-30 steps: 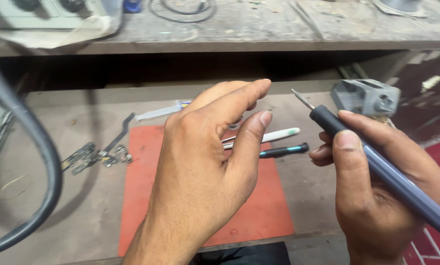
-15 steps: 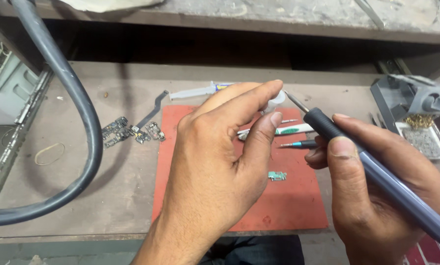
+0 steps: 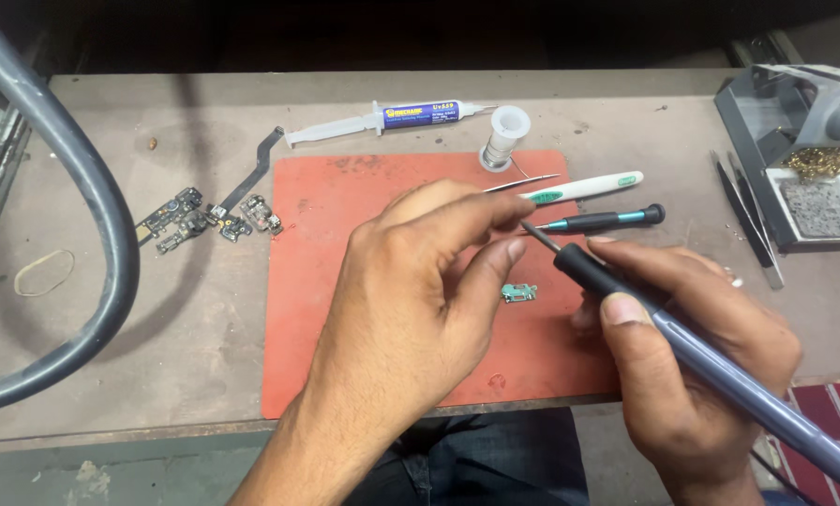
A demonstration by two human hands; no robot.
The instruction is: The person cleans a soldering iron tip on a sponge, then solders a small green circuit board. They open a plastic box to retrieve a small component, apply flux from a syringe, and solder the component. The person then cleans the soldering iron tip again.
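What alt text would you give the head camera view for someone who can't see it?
The right hand holds a grey soldering iron, its tip close to the left hand fingertips, above a small circuit board on an orange mat. A syringe, solder spool and screwdrivers lie behind.

Worn workbench (image 3: 204, 337), red mat (image 3: 345, 281), syringe (image 3: 382, 120), rubber band (image 3: 45, 272), tweezers (image 3: 748, 220)

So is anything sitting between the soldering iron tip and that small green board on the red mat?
Partly: the left hand hovers over the mat, its fingertips right beside the soldering iron tip. The small green board lies uncovered just below them, with nothing else in between.
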